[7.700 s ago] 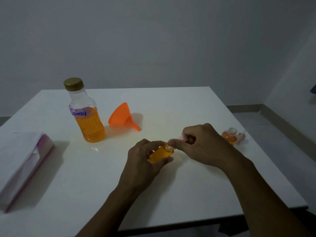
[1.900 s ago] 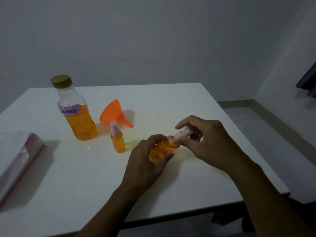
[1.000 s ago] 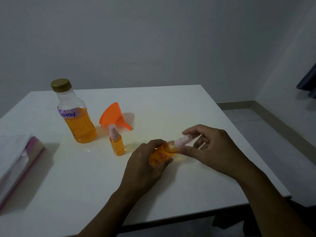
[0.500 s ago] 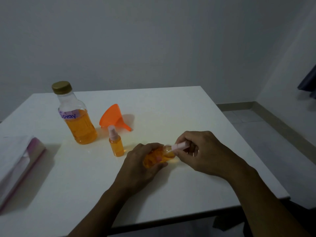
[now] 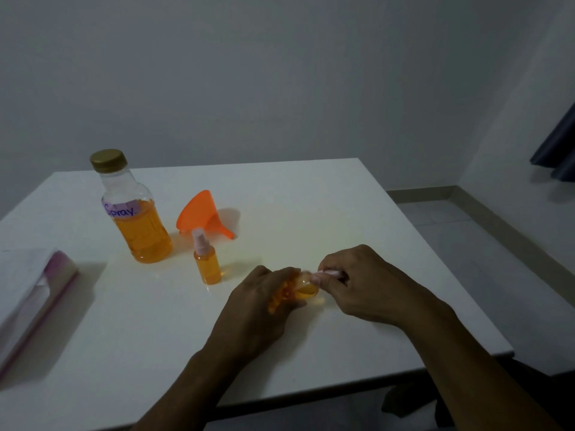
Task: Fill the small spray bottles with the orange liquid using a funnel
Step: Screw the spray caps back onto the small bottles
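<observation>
Lowered since a moment ago, both hands rest low at mid-bench [image 5: 311, 194]; the left hand [image 5: 258, 309] grips the filled small spray bottle [image 5: 304, 290], tilted; the right hand [image 5: 368, 286] pinches its pink cap [image 5: 330, 274]; capping seems underway, likely needing a final tightening twist.

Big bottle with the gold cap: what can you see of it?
The big bottle looks like clear plastic and has a gold screw cap closed on top. A purple label on it is handwritten "Spray". Orange liquid fills it up to about the label, and the part above is empty. It stands upright on the far left of the white table, apart from the funnel and the spray bottle on its right. Only the table touches it.
</observation>
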A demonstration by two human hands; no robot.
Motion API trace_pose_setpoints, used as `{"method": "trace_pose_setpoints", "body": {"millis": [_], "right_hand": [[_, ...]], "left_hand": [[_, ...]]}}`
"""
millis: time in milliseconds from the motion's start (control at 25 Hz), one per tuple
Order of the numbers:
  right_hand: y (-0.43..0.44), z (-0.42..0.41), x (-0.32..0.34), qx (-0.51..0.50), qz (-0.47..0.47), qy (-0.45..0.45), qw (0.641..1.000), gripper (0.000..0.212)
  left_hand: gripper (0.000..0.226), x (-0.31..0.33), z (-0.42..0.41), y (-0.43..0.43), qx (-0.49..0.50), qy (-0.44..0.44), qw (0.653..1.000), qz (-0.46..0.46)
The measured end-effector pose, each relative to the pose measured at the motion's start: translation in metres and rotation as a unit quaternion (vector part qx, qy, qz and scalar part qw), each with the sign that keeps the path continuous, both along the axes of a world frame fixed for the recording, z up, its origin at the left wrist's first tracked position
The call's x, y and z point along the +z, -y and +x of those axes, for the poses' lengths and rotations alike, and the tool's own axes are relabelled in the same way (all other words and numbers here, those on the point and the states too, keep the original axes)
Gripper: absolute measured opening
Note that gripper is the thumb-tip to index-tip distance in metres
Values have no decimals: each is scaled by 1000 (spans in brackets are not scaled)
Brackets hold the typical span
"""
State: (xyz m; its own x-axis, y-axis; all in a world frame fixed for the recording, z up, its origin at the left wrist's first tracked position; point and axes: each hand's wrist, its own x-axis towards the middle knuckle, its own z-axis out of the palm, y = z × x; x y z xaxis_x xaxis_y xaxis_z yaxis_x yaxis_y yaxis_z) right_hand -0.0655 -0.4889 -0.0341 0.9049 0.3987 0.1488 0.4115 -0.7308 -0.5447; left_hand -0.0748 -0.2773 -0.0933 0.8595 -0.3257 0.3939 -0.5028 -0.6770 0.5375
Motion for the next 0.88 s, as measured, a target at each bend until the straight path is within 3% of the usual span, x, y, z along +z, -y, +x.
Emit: {"method": "trace_pose_setpoints", "body": {"millis": [80, 160, 240, 320, 480, 600, 760, 880], "right_hand": [[-1, -3, 1, -15, 23, -3, 1000, 29], [-4, -7, 2, -51, 106, -2, 993, 17], [-8, -11, 2, -98, 239, -25, 966, 25], [-10, -13, 3, -134, 315, -23, 939, 28], [-14, -15, 2, -138, 318, 28, 937, 23], [-18, -13, 3, -121, 335, 15, 934, 11], [-9, -9, 11, -176, 440, 0, 881, 24], [7, -8, 11, -226, 450, 5, 864, 22]], "left_hand": [[50, 1, 0, 2, 12, 9, 1000, 0], [51, 6, 2, 0, 14, -19, 999, -23], [52, 11, 4, -2, 6, -30, 997, -69], [52, 15, 5, -2, -1, -25, 995, -96], [55, 16, 6, 0, -23, -45, 994, -92], [54, 16, 8, -4, -42, -65, 992, -103], [54, 25, 6, -7, -42, -104, 982, -151], [63, 29, 3, -6, -56, -126, 974, -182]]}}
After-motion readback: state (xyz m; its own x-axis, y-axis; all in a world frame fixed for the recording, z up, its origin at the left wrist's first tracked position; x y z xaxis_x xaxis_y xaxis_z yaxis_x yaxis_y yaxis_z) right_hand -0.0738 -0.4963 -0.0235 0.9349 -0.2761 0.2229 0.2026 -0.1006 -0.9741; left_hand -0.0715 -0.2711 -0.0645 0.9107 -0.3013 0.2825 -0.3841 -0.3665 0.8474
